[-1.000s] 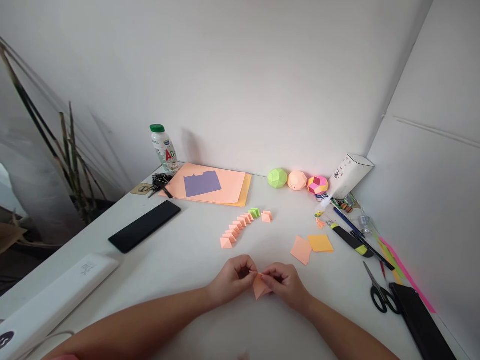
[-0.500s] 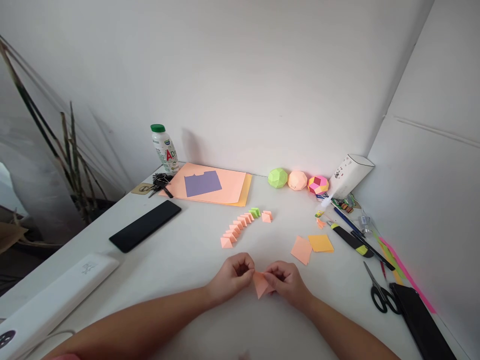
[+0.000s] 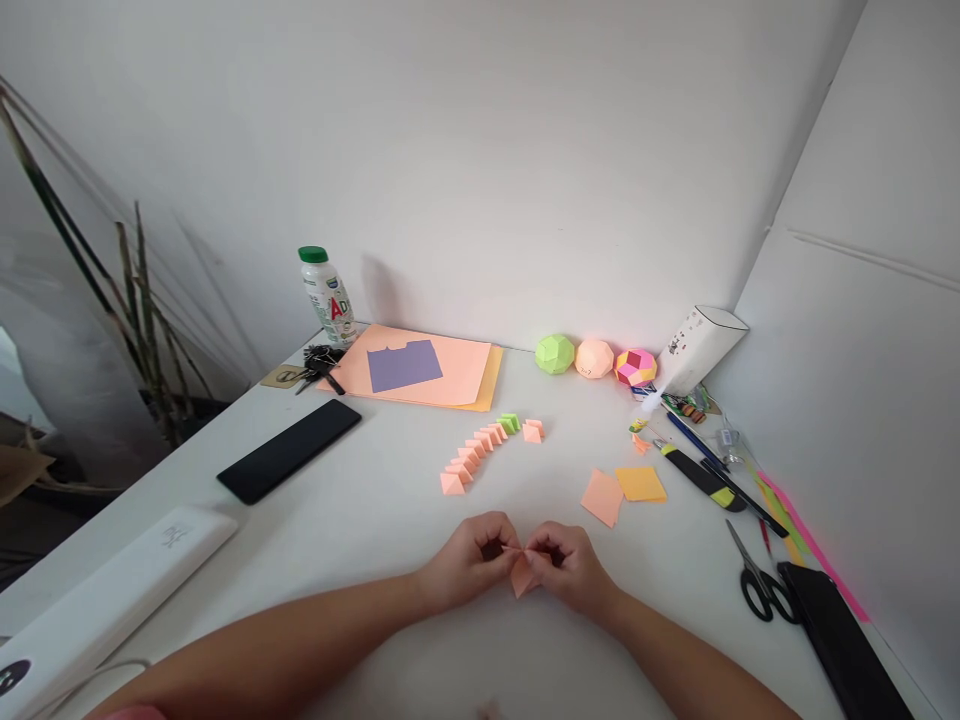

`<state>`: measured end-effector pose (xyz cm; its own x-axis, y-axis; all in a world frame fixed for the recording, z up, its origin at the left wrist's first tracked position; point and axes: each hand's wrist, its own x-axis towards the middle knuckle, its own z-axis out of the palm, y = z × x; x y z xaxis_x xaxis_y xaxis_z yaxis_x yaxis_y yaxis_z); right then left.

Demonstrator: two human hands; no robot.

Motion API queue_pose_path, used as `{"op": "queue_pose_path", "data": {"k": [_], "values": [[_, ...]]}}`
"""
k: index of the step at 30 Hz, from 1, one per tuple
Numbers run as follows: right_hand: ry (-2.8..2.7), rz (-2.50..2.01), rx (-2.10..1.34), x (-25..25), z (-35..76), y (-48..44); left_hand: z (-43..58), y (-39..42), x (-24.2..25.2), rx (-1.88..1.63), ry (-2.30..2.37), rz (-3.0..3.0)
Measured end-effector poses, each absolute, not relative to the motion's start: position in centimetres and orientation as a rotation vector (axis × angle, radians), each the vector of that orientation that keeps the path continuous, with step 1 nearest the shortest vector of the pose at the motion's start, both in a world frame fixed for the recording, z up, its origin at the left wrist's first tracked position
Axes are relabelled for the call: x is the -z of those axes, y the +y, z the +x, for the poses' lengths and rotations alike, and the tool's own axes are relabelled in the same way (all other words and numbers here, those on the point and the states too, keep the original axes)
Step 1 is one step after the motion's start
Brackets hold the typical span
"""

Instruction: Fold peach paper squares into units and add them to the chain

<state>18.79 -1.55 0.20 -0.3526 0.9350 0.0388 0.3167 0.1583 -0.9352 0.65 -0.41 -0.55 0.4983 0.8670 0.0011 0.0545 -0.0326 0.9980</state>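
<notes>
A small folded piece of peach paper [image 3: 522, 578] is pinched between my two hands, low over the white table. My left hand [image 3: 474, 562] grips its left edge with thumb and forefinger. On the other side, my right hand [image 3: 568, 566] pinches the top and right part, and its fingers hide some of the folds. Beyond the hands lies a curved row of folded peach paper units [image 3: 471, 460], ending in green units [image 3: 508, 424]. A single peach unit [image 3: 533, 431] sits just right of that row. Peach paper squares [image 3: 603, 498] and yellow squares [image 3: 641, 484] lie right of centre.
Along the wall stand green [image 3: 555, 354], peach [image 3: 594, 359] and multicoloured paper balls [image 3: 635, 367]. Scissors [image 3: 759, 580], a utility knife [image 3: 701, 478] and a black case [image 3: 840, 635] lie at right. A black phone [image 3: 291, 451], a white device [image 3: 120, 600] and a bottle [image 3: 328, 295] are at left.
My left hand has shifted slightly right, closer to my right hand. The peach paper between them has turned a little, with its left edge now gripped near the top. Other things stay put.
</notes>
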Motion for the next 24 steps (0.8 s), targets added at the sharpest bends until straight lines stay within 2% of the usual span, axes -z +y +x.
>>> {"op": "queue_pose_path", "data": {"k": [15, 24], "values": [[-1.529, -1.153, -1.417, -0.7, 19.4, -1.8, 0.1, 0.0, 0.3, -0.833, 0.752, 1.215], [-1.558, -1.193, -1.423, 0.2, 19.6, -1.5, 0.0, -0.1, 0.3, -0.88, 0.812, 1.158]]}}
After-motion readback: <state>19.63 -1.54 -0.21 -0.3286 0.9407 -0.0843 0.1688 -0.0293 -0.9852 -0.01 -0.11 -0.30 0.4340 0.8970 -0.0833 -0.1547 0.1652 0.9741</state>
